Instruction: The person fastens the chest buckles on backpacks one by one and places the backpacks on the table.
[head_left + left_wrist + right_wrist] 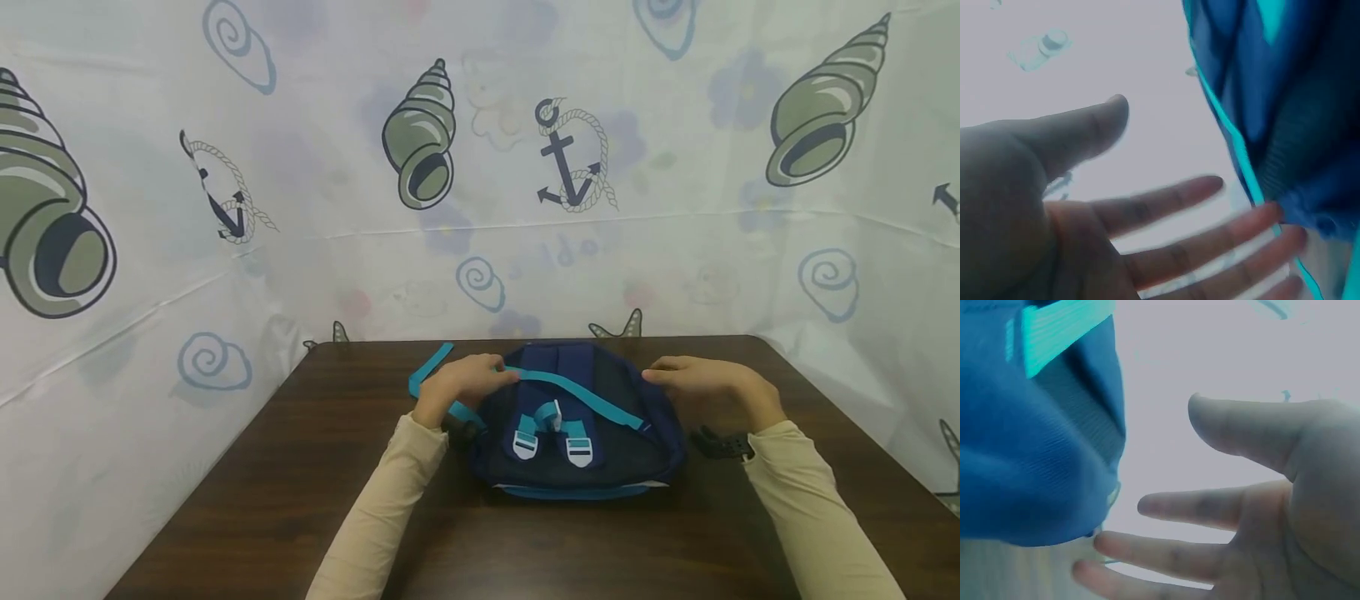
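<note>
A navy backpack (626, 454) with teal trim lies on the table, its shoulder straps and white buckles (579, 452) facing up. One teal webbing strap (592, 402) runs slantwise across it. My left hand (468, 379) is at the backpack's upper left side, fingers straight. In the left wrist view, its fingertips (1269, 214) overlap the teal piping, thumb held apart. On the other side is my right hand (708, 383), fingers extended and spread. The right wrist view shows its fingertips (1107, 540) close by the bag's blue side (1035, 462), nothing held in the palm.
Loose teal webbing (429, 367) sticks out past the left hand. The dark brown wooden table (285, 500) extends around the backpack. Behind it hangs a pale sheet (337, 267) printed with shells and anchors. A black band (722, 445) is on the right wrist.
</note>
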### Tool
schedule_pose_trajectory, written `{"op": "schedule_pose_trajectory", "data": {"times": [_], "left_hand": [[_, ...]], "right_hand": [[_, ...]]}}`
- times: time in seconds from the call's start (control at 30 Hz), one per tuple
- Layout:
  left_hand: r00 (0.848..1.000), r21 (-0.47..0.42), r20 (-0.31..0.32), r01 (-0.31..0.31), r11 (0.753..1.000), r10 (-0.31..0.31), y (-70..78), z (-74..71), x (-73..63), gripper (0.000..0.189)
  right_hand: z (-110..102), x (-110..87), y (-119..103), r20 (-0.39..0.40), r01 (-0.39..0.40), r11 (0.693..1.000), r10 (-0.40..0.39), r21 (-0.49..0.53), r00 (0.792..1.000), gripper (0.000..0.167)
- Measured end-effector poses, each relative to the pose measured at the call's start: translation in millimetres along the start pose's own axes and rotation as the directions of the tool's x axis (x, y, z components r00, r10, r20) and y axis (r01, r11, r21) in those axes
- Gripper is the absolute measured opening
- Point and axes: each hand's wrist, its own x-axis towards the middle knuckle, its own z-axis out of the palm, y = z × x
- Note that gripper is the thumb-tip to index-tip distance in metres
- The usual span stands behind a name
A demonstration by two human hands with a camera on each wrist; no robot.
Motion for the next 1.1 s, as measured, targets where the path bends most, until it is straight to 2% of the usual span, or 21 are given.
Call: {"op": "schedule_pose_trajectory", "data": {"times": [0.07, 0.1, 0.17, 0.23, 0.33, 0.4, 0.53, 0.7, 0.87, 0.97, 1.1], "left_hand": [[0.998, 0.016, -0.015, -0.066, 0.998, 0.066, 8.9, 0.8, -2.4, 0.052], [0.994, 0.027, -0.018, -0.107, 0.994, 0.108, 13.5, 1.8, -3.2, 0.05], [0.981, 0.013, -0.005, -0.191, 0.981, 0.191, 22.7, 4.9, -4.5, 0.046], [0.961, 0.001, 0.013, -0.275, 0.961, 0.275, 31.3, 10.0, -4.7, 0.043], [0.938, 0.006, 0.038, -0.345, 0.939, 0.344, 41.8, 20.2, -3.8, 0.042], [0.937, 0.045, 0.045, -0.347, 0.937, 0.345, 46.4, 26.6, -2.9, 0.04], [0.958, 0.132, 0.034, -0.288, 0.948, 0.286, 50.3, 32.5, -2.4, 0.035], [0.975, 0.146, 0.019, -0.223, 0.964, 0.223, 48.5, 31.1, -4.3, 0.031], [0.969, 0.113, -0.015, -0.243, 0.963, 0.246, 45.4, 25.3, -5.2, 0.03], [0.963, 0.103, -0.041, -0.262, 0.96, 0.267, 44.6, 21.4, -5.6, 0.026], [0.961, 0.093, -0.033, -0.27, 0.958, 0.274, 45.0, 19.3, -5.7, 0.025]], "right_hand": [[-3.0, -0.8, -4.9, -0.048, 0.052, 0.99, -0.058, -0.134, 0.997, 0.067], [-3.7, -0.2, -7.1, -0.048, 0.083, 0.984, -0.091, -0.157, 0.995, 0.065], [-3.7, 1.2, -11.7, -0.049, 0.129, 0.979, -0.138, -0.159, 0.989, 0.062], [-2.1, 2.8, -17.2, -0.051, 0.165, 0.975, -0.174, -0.152, 0.983, 0.059], [1.3, 3.7, -25.8, -0.054, 0.196, 0.97, -0.206, -0.145, 0.977, 0.058], [3.7, 2.9, -31.0, -0.059, 0.199, 0.97, -0.209, -0.141, 0.976, 0.058], [10.2, 3.3, -38.8, -0.072, 0.221, 0.965, -0.233, -0.139, 0.97, 0.055], [30.5, 14.5, -53.2, -0.057, 0.334, 0.927, -0.348, -0.173, 0.936, 0.045], [59.3, 25.0, -72.9, 0.02, 0.431, 0.886, -0.434, -0.168, 0.901, 0.039], [73.1, 31.0, -77.0, -0.005, 0.437, 0.877, -0.447, -0.198, 0.894, 0.036], [83.6, 39.0, -72.2, -0.052, 0.444, 0.869, -0.465, -0.217, 0.884, 0.03]]}}
